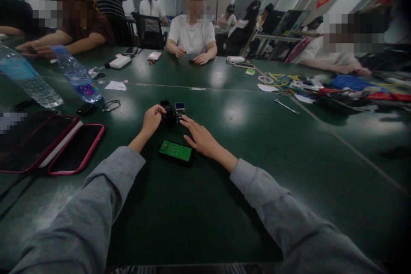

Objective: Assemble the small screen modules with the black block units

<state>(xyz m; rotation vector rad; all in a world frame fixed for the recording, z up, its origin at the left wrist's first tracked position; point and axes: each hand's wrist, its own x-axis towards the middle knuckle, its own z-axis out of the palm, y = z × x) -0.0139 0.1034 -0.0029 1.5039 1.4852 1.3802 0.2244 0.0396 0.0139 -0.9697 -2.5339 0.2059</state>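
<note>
My left hand (151, 120) has its thumb and fingers closed on the near side of a small black plastic casing (166, 108). Right beside that casing stands a small module with a bluish screen (180, 106). The fingers of my right hand (201, 136) are stretched out, their tips at the small parts just below the screen; whether they touch them is too small to tell. Nearer to me, between my wrists, a green circuit board (175, 150) lies in a black shell, its soldered side up.
At left are two water bottles (80, 81), a red-edged phone (77, 150) and a larger red-edged device (35, 141). A wrench (287, 107) and a heap of cables (340, 87) lie at right. Co-workers sit around the green table (199, 222), one opposite me in a white shirt (192, 34).
</note>
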